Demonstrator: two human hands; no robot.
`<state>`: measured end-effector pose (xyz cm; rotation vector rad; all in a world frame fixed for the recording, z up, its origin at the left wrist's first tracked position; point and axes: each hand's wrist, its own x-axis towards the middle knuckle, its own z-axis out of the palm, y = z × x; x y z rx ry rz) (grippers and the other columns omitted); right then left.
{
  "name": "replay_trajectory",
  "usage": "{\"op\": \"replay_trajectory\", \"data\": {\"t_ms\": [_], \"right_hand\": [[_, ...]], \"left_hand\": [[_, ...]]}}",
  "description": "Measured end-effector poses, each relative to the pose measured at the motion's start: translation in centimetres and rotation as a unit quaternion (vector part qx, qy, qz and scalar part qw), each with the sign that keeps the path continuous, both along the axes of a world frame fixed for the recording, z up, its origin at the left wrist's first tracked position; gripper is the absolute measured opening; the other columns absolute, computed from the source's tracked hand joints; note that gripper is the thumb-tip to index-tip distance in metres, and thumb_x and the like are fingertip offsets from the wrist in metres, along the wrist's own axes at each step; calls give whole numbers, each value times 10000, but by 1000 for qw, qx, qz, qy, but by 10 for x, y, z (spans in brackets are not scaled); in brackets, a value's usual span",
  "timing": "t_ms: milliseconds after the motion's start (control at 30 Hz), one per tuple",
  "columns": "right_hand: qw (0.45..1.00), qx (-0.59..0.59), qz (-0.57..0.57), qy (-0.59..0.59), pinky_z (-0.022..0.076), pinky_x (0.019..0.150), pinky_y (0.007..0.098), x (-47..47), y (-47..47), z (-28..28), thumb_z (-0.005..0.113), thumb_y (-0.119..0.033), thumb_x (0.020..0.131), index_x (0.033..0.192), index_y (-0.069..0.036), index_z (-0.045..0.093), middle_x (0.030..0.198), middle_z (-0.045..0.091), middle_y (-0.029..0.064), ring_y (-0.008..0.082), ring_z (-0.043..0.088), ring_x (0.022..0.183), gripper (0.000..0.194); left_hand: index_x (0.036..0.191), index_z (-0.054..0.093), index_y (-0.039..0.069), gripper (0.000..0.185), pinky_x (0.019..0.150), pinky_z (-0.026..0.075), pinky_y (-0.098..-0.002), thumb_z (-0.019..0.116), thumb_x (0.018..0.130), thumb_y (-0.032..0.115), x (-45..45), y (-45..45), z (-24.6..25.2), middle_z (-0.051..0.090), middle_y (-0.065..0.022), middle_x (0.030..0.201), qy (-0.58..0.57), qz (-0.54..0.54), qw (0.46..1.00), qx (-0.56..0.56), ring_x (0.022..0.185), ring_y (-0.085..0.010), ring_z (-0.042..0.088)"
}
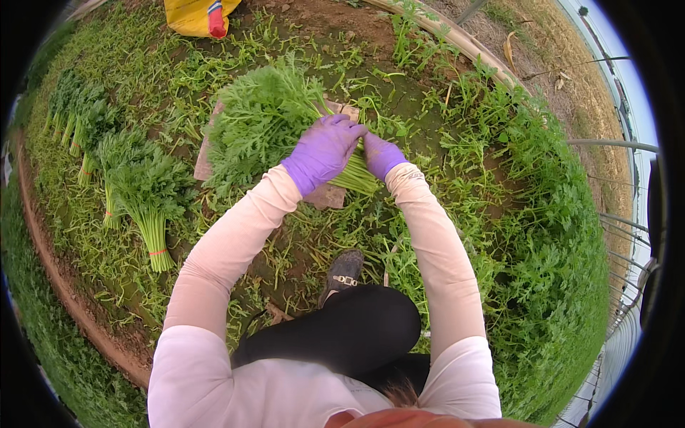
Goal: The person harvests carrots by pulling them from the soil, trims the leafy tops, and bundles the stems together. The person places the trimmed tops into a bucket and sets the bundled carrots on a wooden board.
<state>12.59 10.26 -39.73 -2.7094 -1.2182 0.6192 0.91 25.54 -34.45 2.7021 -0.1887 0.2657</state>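
Both hands wear purple gloves and meet over a large bunch of leafy greens with feathery leaves (262,115). My left hand (327,150) lies across the stems, its fingers reaching toward the other hand. My right hand (381,155) is at the right side of the stems, fingertips touching the left hand; whether its fingers are closed on stems is hidden. The leaves point up and left, the cut stem ends down and right. Beneath the bunch lies a flat brown board or sheet (327,197), mostly covered.
Bunches tied with red bands (152,230) stand or lie at the left, more (80,123) beyond them. A yellow bag (195,16) lies at the top. Uncut greens (551,241) grow on the right. Loose trimmings cover the soil. My shoe (345,273) is below the board.
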Motion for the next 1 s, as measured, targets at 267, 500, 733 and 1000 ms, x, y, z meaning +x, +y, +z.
{"op": "replay_trajectory", "data": {"t_ms": [267, 500, 733, 1000], "right_hand": [[987, 119, -40, -97, 463, 939, 464, -39, -47, 25, 607, -169, 895, 1336, -24, 414, 1148, 559, 274, 432, 555, 1077, 503], [971, -94, -221, 5, 479, 904, 465, -137, -365, 42, 640, -183, 871, 1283, -67, 519, 1076, 619, 226, 411, 598, 1004, 445], [772, -72, -632, 9, 488, 900, 444, -452, -526, 50, 604, -213, 839, 1129, -38, 617, 1095, 639, 228, 386, 612, 1028, 339], [473, -35, -874, 102, 494, 914, 424, -747, -444, -34, 656, -259, 801, 1177, -23, 609, 1133, 635, 235, 380, 614, 1057, 447]], "left_hand": [[1287, 545, 164, 343, 1079, 344, -419, 477, 958, 234, 16, 13, -79, 565, -73, 1257, -5, 59, 996, 73, 1203, -280, 501], [1246, 576, 155, 315, 1052, 358, -424, 472, 959, 234, 40, 1, -72, 587, -84, 1222, -5, 19, 997, 72, 1148, -291, 526], [1256, 560, 129, 325, 958, 403, -463, 440, 970, 226, 59, 29, -107, 609, -117, 1204, -55, -33, 975, 214, 1093, -335, 554], [1334, 524, 87, 388, 956, 439, -424, 425, 1005, 267, 70, -53, -23, 574, -175, 1263, -19, -60, 966, 249, 1125, -355, 556]]}}
